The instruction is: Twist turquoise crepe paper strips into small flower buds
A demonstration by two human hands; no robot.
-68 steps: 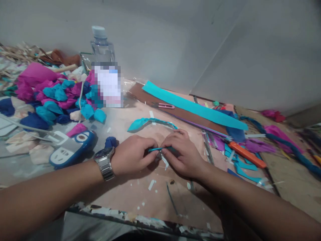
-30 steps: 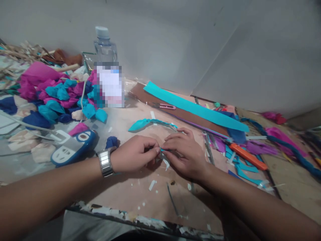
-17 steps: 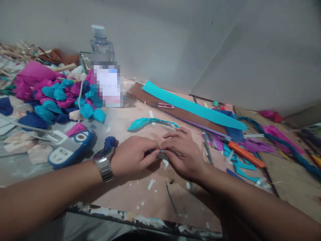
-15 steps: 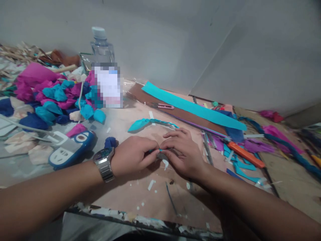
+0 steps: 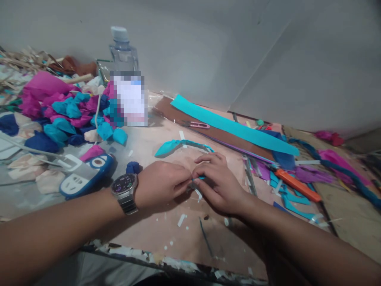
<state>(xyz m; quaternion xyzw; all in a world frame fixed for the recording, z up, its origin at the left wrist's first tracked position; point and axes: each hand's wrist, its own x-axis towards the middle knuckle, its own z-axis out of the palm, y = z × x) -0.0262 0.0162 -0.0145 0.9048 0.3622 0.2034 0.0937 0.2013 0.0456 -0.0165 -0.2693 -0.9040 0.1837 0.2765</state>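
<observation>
Low over the table, my two hands meet at the fingertips. My left hand [image 5: 165, 180], with a watch [image 5: 125, 188] on its wrist, is closed in a pinch. My right hand [image 5: 220, 184] pinches a small turquoise paper piece [image 5: 201, 178] between thumb and fingers; only a sliver of it shows. The left fingertips press against the same spot and hide the rest of it. Just beyond my hands lies a turquoise paper leaf shape [image 5: 167, 148] with a thin twisted tail reaching toward my right fingers. A white paper scrap [image 5: 198, 194] lies below the fingertips.
Crumpled pink, blue and turquoise paper [image 5: 59, 107], a power strip [image 5: 86, 176] and a bottle [image 5: 124, 55] are on the left. A turquoise sheet [image 5: 232, 125], brown sheets [image 5: 166, 107] and thread snips [image 5: 199, 125] lie behind; an orange cutter [image 5: 297, 184] is right.
The view has shifted slightly, so most things sit a little further right. More turquoise shows between my right fingers, and my left fingertips have closed in toward them.
</observation>
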